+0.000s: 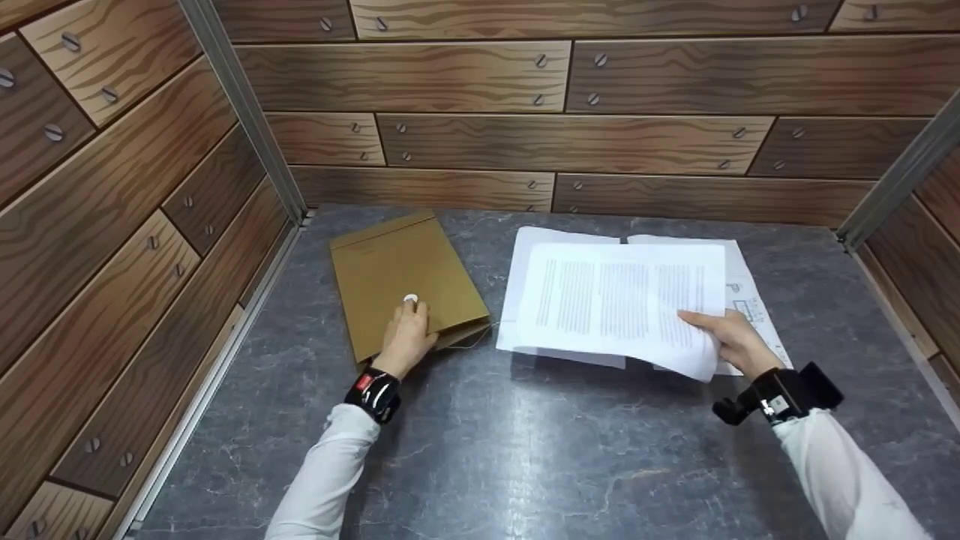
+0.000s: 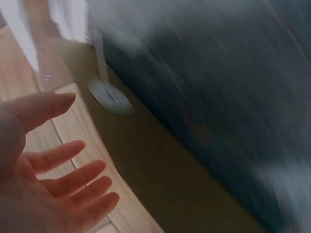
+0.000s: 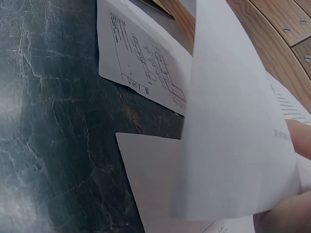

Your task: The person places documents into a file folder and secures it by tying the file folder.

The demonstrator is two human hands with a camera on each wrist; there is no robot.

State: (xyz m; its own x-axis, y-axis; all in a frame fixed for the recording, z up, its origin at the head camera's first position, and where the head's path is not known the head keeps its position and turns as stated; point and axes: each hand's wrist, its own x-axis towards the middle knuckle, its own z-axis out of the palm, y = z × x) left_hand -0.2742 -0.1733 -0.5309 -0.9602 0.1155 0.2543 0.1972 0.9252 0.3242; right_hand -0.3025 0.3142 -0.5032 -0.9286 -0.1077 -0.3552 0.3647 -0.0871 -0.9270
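A brown string-tie document envelope point(image 1: 409, 259) lies at the left of the table, its near edge gaping a little. My left hand point(image 1: 405, 341) reaches over its near part, fingertips by the white round button point(image 1: 410, 298). In the blurred left wrist view the fingers are loosely bent and the thumb stands apart, with nothing between them. My right hand point(image 1: 739, 341) pinches the right edge of a printed sheet point(image 1: 622, 296), thumb on top. The sheet's near right corner bends down; whether several sheets are held I cannot tell. More papers point(image 1: 761, 319) lie beneath it.
A thin white string point(image 1: 472, 343) trails from the envelope towards the papers. Below the held sheet, the right wrist view shows a page with handwriting and drawings point(image 3: 141, 53) and a blank white sheet point(image 3: 150, 179). Wood-patterned walls point(image 1: 480, 142) enclose the grey table point(image 1: 510, 450).
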